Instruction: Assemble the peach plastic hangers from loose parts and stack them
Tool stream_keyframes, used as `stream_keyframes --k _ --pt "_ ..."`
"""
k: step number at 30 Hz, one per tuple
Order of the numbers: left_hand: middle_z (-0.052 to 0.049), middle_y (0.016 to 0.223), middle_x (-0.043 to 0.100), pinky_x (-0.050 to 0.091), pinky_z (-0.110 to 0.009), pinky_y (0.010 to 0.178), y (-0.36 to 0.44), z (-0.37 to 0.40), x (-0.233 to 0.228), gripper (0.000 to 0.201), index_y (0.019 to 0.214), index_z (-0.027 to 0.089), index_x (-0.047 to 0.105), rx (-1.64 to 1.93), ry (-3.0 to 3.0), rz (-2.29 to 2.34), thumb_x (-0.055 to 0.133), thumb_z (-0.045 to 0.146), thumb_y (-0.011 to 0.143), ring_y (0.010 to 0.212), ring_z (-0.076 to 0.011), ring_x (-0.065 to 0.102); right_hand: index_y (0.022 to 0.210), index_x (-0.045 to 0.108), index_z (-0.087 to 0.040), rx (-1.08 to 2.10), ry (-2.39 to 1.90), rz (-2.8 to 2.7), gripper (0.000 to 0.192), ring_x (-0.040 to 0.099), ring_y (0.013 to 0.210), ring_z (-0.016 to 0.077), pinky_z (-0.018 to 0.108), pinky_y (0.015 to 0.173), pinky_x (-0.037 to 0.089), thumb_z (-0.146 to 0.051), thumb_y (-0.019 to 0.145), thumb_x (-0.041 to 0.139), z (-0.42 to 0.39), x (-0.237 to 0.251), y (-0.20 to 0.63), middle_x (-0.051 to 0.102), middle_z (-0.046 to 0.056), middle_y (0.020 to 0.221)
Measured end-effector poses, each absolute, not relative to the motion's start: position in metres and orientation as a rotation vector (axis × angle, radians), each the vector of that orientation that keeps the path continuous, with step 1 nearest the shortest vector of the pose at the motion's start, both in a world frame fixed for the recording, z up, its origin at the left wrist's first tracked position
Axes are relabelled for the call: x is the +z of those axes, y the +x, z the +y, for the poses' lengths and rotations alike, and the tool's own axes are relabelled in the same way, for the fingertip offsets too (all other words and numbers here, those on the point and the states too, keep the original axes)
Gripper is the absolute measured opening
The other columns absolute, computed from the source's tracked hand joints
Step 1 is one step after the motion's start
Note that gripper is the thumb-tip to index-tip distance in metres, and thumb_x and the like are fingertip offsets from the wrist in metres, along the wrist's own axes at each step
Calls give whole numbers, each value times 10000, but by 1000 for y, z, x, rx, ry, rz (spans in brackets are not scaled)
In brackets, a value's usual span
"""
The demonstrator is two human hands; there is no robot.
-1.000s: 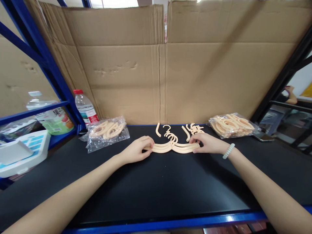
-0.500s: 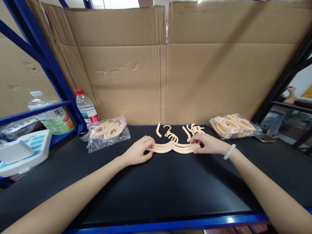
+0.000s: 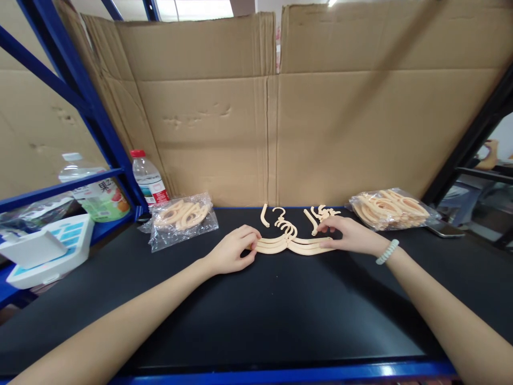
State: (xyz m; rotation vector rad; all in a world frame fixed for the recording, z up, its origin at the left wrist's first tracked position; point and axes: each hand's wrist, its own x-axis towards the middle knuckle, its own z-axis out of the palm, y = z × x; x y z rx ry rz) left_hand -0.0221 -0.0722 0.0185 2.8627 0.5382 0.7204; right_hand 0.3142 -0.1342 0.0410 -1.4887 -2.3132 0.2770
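On the black tabletop (image 3: 256, 310), in the head view, a stack of beige hangers (image 3: 294, 244) lies flat between both hands: the left hand (image 3: 232, 251) pinches its left end, the right hand (image 3: 350, 235) its right end, fingers curled closed.

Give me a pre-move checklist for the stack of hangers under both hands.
1. Left hand on the left end of the stacked beige plastic hangers: ok.
2. Right hand on the stack's right end: ok.
3. Stack lying flat on the black tabletop: ok.
4. Hanger arms lined up evenly: cannot tell, fingers cover the ends.
5. Loose beige hook pieces apart from the stack: not ok, they lie right behind it.
6. Clear bags of hangers, left and right, away from the hands: ok.
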Motion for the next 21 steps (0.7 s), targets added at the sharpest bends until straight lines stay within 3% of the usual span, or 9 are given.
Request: stream_keyframes --k 5,10,16,21 --pt "-63 1049 591 469 -314 813 -20 -73 20 102 743 201 456 740 2882 566 492 112 777 944 -191 550 894 673 -180 119 -1506 -2235 338 591 788 215 335 725 449 -463 887 489 -133 41 315 669 78 854" --pt "-52 1029 605 470 -312 796 -22 -72 18 96 734 203 459 791 2833 632 492 129 785 913 -185 561 807 644 -190 11 -1586 -2170 287 596 787 213 316 700 430 -420 886 491 -133 40 317 667 57 807" --pt "-45 943 619 466 -344 801 -24 -60 13 87 732 198 461 1033 2621 798 472 147 802 872 -184 583 894 654 -191 4 -1718 -2093 239 608 768 210 297 654 426 -365 845 497 -132 40 319 675 52 812" --pt "-40 917 628 467 -339 788 -24 -57 12 75 734 192 475 1072 2561 820 481 151 797 855 -182 598 794 631 -195 -4 -1753 -2082 195 609 728 196 278 611 408 -333 832 499 -133 40 317 673 39 772"
